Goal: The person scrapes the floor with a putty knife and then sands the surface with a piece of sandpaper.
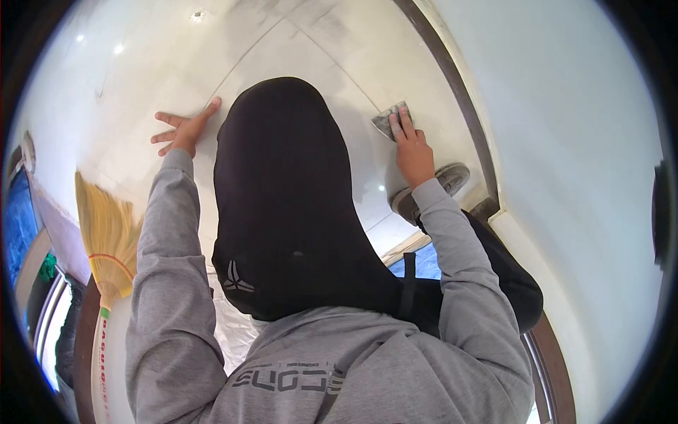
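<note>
My left hand [185, 133] rests on the pale tiled floor [282, 56] with its fingers spread and nothing in it, close to a thin tile joint. On the right, my right hand [414, 150] presses a small grey, mottled flat pad or cloth [383, 121] against the floor with its fingertips. The pad lies at the lower end of another tile joint. Between the two hands, a large black-clad leg [282, 177] hides part of the floor. Grey sleeves cover both arms.
A straw broom [109, 226] stands at the left, beside my left sleeve. A grey shoe [452, 178] is just below my right hand. Along the right runs a dark strip [452, 71] at the foot of a pale wall [565, 106]. Blue material [426, 263] shows below the shoe.
</note>
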Motion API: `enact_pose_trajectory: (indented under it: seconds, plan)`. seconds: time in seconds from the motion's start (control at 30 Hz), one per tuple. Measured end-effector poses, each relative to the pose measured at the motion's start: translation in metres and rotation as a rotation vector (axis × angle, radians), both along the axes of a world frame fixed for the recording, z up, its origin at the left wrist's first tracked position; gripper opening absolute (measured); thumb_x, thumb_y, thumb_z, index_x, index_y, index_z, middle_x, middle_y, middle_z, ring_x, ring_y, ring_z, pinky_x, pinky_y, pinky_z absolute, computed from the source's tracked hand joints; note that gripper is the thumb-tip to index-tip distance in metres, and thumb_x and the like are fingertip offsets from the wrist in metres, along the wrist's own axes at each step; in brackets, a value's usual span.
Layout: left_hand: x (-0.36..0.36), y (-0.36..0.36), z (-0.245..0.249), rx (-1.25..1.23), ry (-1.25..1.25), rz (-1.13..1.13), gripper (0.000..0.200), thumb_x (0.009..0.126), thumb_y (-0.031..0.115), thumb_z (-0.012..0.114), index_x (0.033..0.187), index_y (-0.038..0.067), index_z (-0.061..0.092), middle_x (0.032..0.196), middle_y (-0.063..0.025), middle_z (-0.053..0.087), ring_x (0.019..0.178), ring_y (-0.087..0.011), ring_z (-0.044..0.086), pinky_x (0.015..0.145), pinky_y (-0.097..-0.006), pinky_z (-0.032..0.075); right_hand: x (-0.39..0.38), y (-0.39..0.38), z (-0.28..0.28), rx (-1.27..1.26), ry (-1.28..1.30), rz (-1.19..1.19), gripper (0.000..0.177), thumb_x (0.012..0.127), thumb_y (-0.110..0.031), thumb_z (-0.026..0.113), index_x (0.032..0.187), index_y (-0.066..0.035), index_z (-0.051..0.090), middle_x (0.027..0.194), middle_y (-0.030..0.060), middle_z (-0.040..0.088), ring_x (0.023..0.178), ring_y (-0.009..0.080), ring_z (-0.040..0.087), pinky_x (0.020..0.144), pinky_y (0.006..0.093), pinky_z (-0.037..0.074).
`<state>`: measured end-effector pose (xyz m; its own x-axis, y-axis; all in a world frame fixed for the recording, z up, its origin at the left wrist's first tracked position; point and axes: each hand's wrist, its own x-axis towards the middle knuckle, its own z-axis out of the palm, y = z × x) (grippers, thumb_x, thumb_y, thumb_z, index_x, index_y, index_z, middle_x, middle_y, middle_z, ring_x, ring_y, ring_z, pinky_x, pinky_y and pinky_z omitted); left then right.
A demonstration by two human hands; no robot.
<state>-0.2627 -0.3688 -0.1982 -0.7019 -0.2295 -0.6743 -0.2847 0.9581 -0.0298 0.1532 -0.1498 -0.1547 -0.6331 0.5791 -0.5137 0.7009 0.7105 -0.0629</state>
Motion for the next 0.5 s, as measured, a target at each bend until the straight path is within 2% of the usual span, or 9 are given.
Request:
enact_pose_trajectory:
  seconds: [0.13,0.2,0.23,0.3,0.33,0.4,0.5]
  plan:
    - [-0.001,0.000,-0.002,-0.006,-0.006,0.002,0.167,0.048,0.087,0.078,0.155,0.017,-0.029,0.155,-0.0370,-0.029,0.140,-0.0669,-0.020,0.108,-0.0796,0.000,-0.005,-0.027,0.005,0.014,-0.044,-0.018,0.064,0.092,-0.008,0.055,0.153,-0.020,0.040,0.162,0.0048,0.034,0.095,0.0323,0.063,0.080,0.0427,0.058]
    - [-0.001,-0.002,-0.004,-0.004,-0.008,-0.001,0.167,0.048,0.087,0.078,0.155,0.018,-0.029,0.155,-0.0368,-0.030,0.140,-0.0670,-0.020,0.108,-0.0795,0.000,-0.005,-0.046,-0.001,0.001,-0.043,-0.084,0.060,0.097,-0.017,0.055,0.154,-0.017,0.038,0.162,0.0116,0.032,0.089,0.0346,0.066,0.080,0.0435,0.058]
    - [-0.002,-0.002,-0.004,-0.005,-0.010,-0.003,0.167,0.048,0.088,0.078,0.155,0.018,-0.030,0.155,-0.0365,-0.030,0.140,-0.0670,-0.020,0.108,-0.0794,0.000,-0.008,-0.051,-0.002,0.005,-0.043,-0.086,0.060,0.097,-0.017,0.055,0.154,-0.017,0.038,0.162,0.0116,0.032,0.089,0.0346,0.066,0.080,0.0435,0.058]
    - [-0.001,-0.002,-0.003,-0.002,-0.011,-0.007,0.167,0.048,0.088,0.078,0.155,0.018,-0.029,0.155,-0.0366,-0.030,0.140,-0.0669,-0.021,0.108,-0.0794,0.000,-0.016,-0.058,-0.001,-0.094,-0.013,-0.315,0.056,0.101,-0.028,0.052,0.153,-0.012,0.038,0.159,0.0204,0.034,0.099,0.0415,0.067,0.084,0.0474,0.057]
    - [-0.001,-0.002,-0.002,-0.004,-0.010,-0.011,0.167,0.048,0.088,0.078,0.155,0.018,-0.029,0.155,-0.0366,-0.030,0.140,-0.0668,-0.021,0.108,-0.0794,0.000,-0.022,-0.058,-0.002,-0.090,-0.013,-0.317,0.056,0.101,-0.028,0.052,0.153,-0.012,0.038,0.159,0.0204,0.034,0.099,0.0415,0.067,0.084,0.0474,0.057]
    - [-0.001,-0.002,-0.003,-0.004,-0.012,-0.010,0.167,0.047,0.088,0.078,0.155,0.018,-0.029,0.155,-0.0366,-0.030,0.140,-0.0669,-0.021,0.108,-0.0793,-0.001,-0.035,-0.054,-0.007,-0.038,0.082,-0.446,0.055,0.103,-0.030,0.049,0.151,-0.006,0.039,0.154,0.0277,0.037,0.111,0.0464,0.063,0.089,0.0484,0.056]
    - [-0.002,-0.005,-0.007,-0.013,-0.014,-0.008,0.167,0.047,0.088,0.078,0.155,0.018,-0.029,0.155,-0.0368,-0.030,0.139,-0.0672,-0.021,0.108,-0.0794,-0.001,-0.055,-0.038,-0.021,-0.003,0.065,-0.539,0.054,0.104,-0.031,0.047,0.148,-0.001,0.041,0.150,0.0322,0.040,0.114,0.0475,0.062,0.094,0.0490,0.053]
